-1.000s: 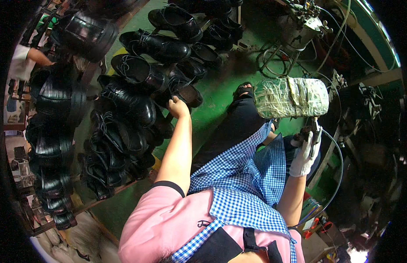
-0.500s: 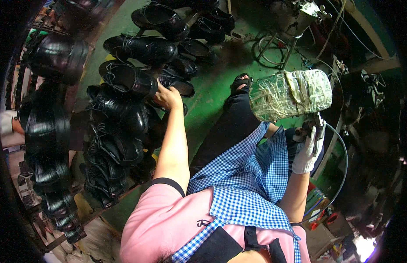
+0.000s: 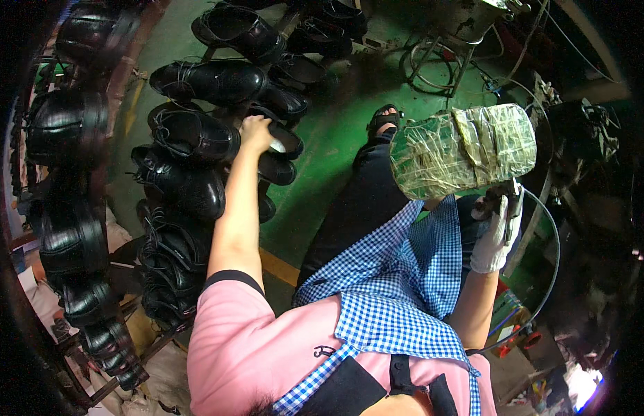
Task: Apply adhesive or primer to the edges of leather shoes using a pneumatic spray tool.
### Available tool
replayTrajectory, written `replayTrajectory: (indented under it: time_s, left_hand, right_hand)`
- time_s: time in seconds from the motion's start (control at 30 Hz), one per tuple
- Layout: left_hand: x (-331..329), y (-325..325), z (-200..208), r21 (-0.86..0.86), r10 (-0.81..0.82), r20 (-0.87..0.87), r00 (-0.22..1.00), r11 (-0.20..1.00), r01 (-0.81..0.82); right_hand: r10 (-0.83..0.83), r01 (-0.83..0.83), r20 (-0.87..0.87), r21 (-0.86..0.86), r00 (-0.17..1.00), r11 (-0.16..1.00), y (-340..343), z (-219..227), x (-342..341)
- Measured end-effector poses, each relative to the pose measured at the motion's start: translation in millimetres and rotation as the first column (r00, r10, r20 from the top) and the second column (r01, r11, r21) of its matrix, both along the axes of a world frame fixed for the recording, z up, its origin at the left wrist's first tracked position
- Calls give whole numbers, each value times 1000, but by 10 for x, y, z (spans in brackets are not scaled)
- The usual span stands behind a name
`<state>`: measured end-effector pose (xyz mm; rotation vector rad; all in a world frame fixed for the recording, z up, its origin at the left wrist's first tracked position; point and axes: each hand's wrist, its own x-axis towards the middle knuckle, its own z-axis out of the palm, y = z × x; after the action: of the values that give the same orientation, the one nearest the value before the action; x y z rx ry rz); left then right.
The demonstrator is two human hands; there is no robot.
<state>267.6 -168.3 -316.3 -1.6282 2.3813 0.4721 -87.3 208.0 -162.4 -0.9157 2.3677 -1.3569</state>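
My bare left hand (image 3: 254, 133) reaches out to the rack at the left. Its fingers are closed at the opening of a black leather shoe (image 3: 286, 141), whose pale inside shows beside them; part of the shoe is hidden by the hand. A black lace-up shoe (image 3: 195, 132) sits just left of the hand. My right hand (image 3: 495, 239), in a white glove, is closed around a dark hand tool (image 3: 508, 194) with a thin hose; its exact kind is unclear. Just beyond the tool is a rounded pad (image 3: 464, 149) wrapped in clear and brownish tape.
Several black shoes (image 3: 209, 82) stand in rows at the left, with another row of black shoes (image 3: 69, 128) at the far left. A metal stool (image 3: 440, 66) stands on the green floor (image 3: 336, 139) ahead. The grey hose (image 3: 554, 263) loops at the right.
My left hand has moved slightly farther away among the shoes, and the pale inside of one shoe now shows. The right hand keeps its hold on the tool. The view has shifted slightly.
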Motion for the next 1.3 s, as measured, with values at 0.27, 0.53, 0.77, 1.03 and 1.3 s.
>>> replayTrajectory:
  time_s: [0.27, 0.53, 0.77, 1.03, 1.3]
  left_hand:
    - [-281, -34, -181, -315, 36, 46, 998, 949, -20]
    - [-490, -88, -100, -280, 191, -110, 975, 936, -215]
    - [-114, 1317, 122, -498, 45, -652, 757, 727, -472]
    - [-29, 1294, 59, -646, 57, -170, 984, 748, -155]
    - [-75, 973, -226, -552, 18, -184, 983, 825, -118]
  right_hand:
    - [14, -9, 124, -39, 992, 999, -177, 169, 94]
    - [87, -87, -1, -34, 996, 996, -84, 59, 53]
    - [11, 54, 342, -182, 940, 982, -143, 161, 120]
    - [228, -240, -131, -90, 965, 967, -44, 36, 165]
    - [18, -10, 35, -217, 999, 976, 10, 227, 310]
